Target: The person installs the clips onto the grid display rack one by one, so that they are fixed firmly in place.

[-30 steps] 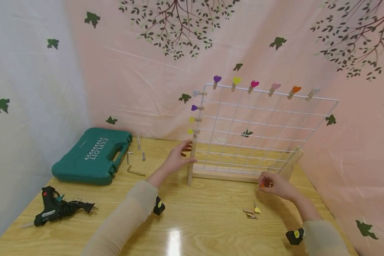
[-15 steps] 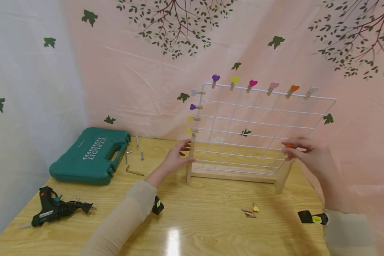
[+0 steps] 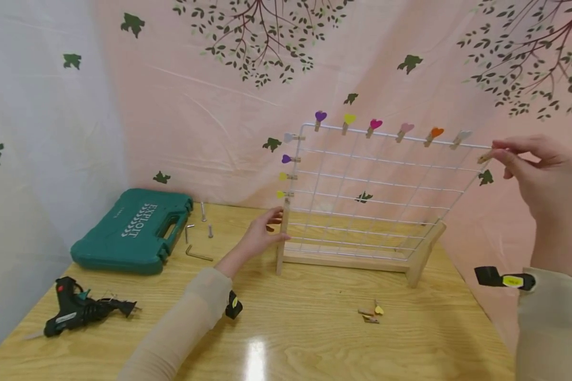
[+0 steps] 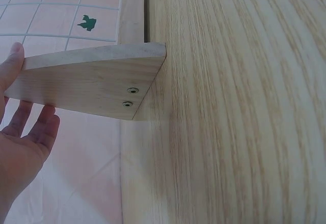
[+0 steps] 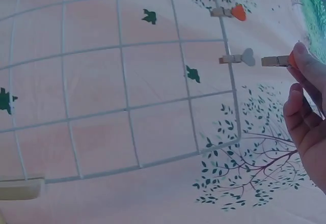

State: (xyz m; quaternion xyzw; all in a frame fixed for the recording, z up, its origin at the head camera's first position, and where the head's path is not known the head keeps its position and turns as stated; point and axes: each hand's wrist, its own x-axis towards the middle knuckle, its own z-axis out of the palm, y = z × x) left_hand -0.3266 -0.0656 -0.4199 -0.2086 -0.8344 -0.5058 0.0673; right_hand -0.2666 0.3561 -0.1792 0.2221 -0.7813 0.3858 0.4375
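Observation:
A white wire grid (image 5: 121, 46) stands in a wooden stand (image 3: 348, 261) on the table. Small wooden clothespins with coloured hearts line its top bar and upper left side, among them a pink one (image 3: 407, 128) and a purple one (image 3: 286, 159). My left hand (image 3: 261, 231) grips the stand's left leg (image 4: 86, 84), thumb on the near edge and fingers at the far side. At the grid's top right corner, my right hand (image 3: 543, 169) pinches a clothespin (image 5: 275, 61) by its orange heart. In the right wrist view the clothespin's wooden tip points at the grid, apart from the wire.
Several loose clothespins (image 3: 371, 316) lie on the table (image 3: 305, 338) in front of the stand. At left are a green EXPLOIT case (image 3: 133, 227) and a black glue gun (image 3: 71, 312). Hex keys (image 3: 198, 255) and bolts (image 3: 203, 211) lie beside the case.
My right hand has risen with the clothespin from low near the stand's right leg, up and right to the grid's top right corner. The left hand has stayed on the stand's leg.

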